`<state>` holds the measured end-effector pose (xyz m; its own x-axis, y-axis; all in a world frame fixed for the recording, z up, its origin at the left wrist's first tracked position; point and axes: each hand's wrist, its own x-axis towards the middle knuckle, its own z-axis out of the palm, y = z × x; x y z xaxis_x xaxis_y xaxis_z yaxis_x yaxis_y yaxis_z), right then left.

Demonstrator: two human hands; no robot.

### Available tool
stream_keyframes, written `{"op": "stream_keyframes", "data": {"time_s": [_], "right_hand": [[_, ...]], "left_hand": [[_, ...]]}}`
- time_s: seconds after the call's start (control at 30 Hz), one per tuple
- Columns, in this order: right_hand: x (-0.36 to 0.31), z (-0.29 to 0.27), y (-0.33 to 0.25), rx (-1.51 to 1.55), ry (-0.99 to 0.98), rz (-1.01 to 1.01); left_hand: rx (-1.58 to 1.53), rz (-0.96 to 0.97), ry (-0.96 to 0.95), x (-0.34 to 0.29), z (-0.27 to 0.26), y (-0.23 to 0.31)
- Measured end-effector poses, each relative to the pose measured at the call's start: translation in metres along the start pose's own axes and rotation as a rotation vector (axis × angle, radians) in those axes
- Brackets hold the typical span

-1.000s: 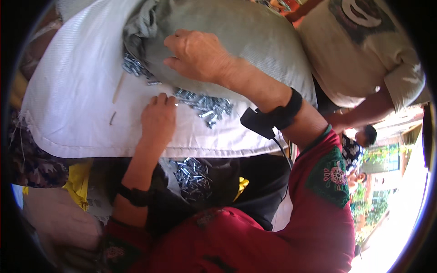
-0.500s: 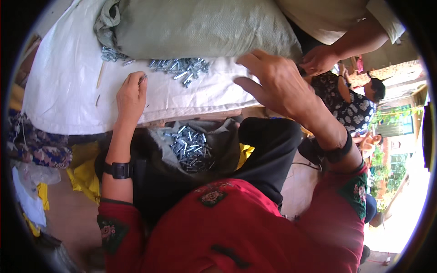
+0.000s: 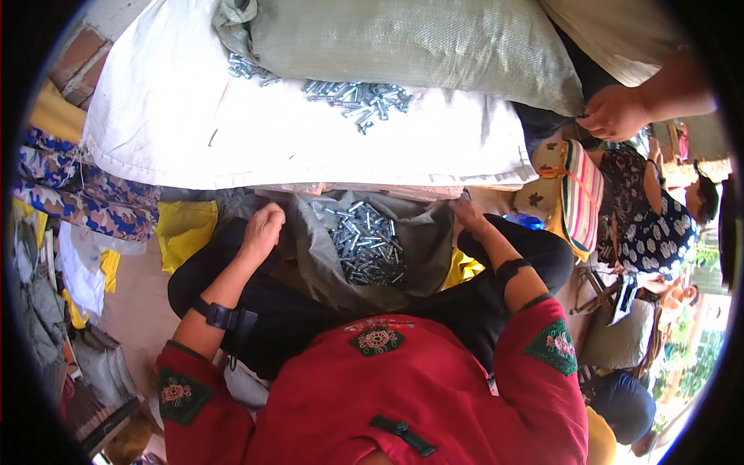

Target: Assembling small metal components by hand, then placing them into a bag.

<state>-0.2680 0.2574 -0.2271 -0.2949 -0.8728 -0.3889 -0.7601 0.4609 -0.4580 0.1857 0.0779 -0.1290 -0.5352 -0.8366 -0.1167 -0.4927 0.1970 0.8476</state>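
Both hands are down off the white-covered surface (image 3: 263,151). Left hand (image 3: 266,225) curled beside the sack (image 3: 315,252), right hand (image 3: 466,211) near its right rim; can't tell if either's pinching. Metal pieces (image 3: 366,246) in sack; work's likely shifted there.

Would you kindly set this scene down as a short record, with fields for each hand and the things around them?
left hand: fingers curled, left of the open sack; whether it holds anything is unclear
right hand: by the open sack's right side; grip unclear
open sack: grey, holding metal pieces
white sheet: bears loose metal pieces, beside a stuffed sack
co-worker's hand: at the stuffed sack's right corner
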Motion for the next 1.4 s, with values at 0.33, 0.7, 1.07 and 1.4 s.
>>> {"op": "stream_keyframes", "data": {"time_s": [0.33,0.7,1.07,1.4], "right_hand": [[0.0,0.023,-0.006,0.095,-0.176,-0.381],[-0.009,0.027,-0.033,1.167,-0.475,0.361],[-0.017,0.031,-0.073,0.216,-0.306,-0.282],[-0.103,-0.065,-0.135,0.676,-0.384,-0.166]], "left_hand": [[-0.371,-0.98,0.111,0.052,0.05,-0.108],[-0.79,-0.904,-0.241,0.05,0.074,-0.098],[-0.292,-0.395,-0.358,0.043,0.049,-0.006],[-0.098,-0.02,-0.225,-0.005,0.01,0.064]]}}
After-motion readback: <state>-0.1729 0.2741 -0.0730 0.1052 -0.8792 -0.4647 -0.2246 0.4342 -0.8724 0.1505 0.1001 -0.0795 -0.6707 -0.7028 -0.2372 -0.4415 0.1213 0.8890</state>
